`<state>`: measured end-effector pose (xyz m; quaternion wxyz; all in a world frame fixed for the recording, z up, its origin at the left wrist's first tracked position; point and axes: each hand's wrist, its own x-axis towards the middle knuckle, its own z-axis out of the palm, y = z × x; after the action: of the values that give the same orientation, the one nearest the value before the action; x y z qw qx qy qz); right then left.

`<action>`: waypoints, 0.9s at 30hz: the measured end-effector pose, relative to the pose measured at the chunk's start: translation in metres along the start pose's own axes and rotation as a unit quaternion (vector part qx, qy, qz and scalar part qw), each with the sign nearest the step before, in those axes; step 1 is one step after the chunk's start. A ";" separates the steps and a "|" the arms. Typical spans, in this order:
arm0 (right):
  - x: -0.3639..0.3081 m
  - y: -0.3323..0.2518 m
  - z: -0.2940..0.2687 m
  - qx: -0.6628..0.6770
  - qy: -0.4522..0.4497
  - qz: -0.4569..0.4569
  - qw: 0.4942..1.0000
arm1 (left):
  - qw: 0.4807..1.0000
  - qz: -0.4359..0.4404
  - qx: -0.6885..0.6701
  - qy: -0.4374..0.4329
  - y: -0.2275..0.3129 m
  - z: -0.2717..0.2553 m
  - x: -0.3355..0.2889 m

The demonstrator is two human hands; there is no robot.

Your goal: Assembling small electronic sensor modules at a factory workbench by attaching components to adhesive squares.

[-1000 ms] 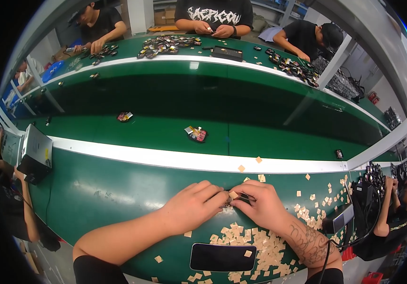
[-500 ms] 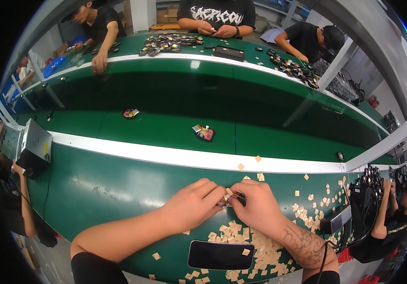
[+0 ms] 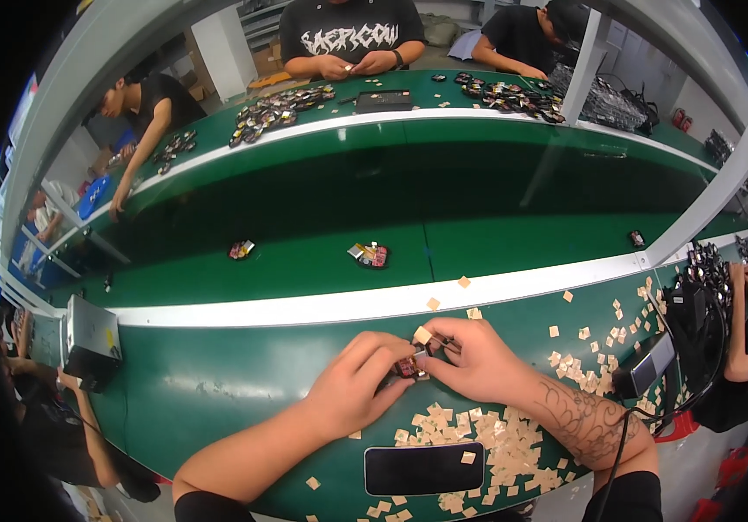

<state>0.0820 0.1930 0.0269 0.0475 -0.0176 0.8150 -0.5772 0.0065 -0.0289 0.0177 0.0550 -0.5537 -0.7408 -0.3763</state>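
Note:
My left hand (image 3: 358,383) is closed around a small circuit-board assembly (image 3: 408,366), dark with red and silver parts, held just above the green bench. My right hand (image 3: 469,358) meets it from the other side, fingers pinched. A tan square pad (image 3: 423,336) shows at its fingertips, beside the assembly. Something thin and dark (image 3: 449,344) lies along the right fingers; its kind is unclear. Below my hands, many loose tan pads (image 3: 513,439) are heaped on the bench around a black phone (image 3: 409,471), with one pad on its screen.
A green conveyor belt (image 3: 304,277) runs beyond a white rail (image 3: 217,314), carrying a few assemblies (image 3: 371,255). A grey metal box (image 3: 93,342) stands at left, a silver-and-black device (image 3: 644,365) with cables at right. Co-workers sit across and on both sides, near assembly piles (image 3: 274,113).
The view has tilted and shifted. The tan pad now shows more plainly at my right fingertips, and the assembly is more exposed between my hands. A co-worker's arm at far left has moved.

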 end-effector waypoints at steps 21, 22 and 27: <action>0.006 0.007 -0.025 -0.039 0.133 -0.039 0.990 | 0.960 -0.227 -0.159 0.049 -0.009 0.008 -0.002; 0.012 0.017 -0.033 -0.027 0.215 -0.028 0.976 | 0.955 -0.249 -0.156 0.024 -0.007 0.004 0.000; 0.033 0.051 -0.069 0.127 0.347 0.043 0.928 | 0.975 -0.204 -0.079 0.037 -0.007 0.003 0.006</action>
<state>0.0436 0.2725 -0.0006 -0.2116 0.2252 0.7005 -0.6433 -0.0011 -0.0228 0.0151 -0.0401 -0.3789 -0.8037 -0.4570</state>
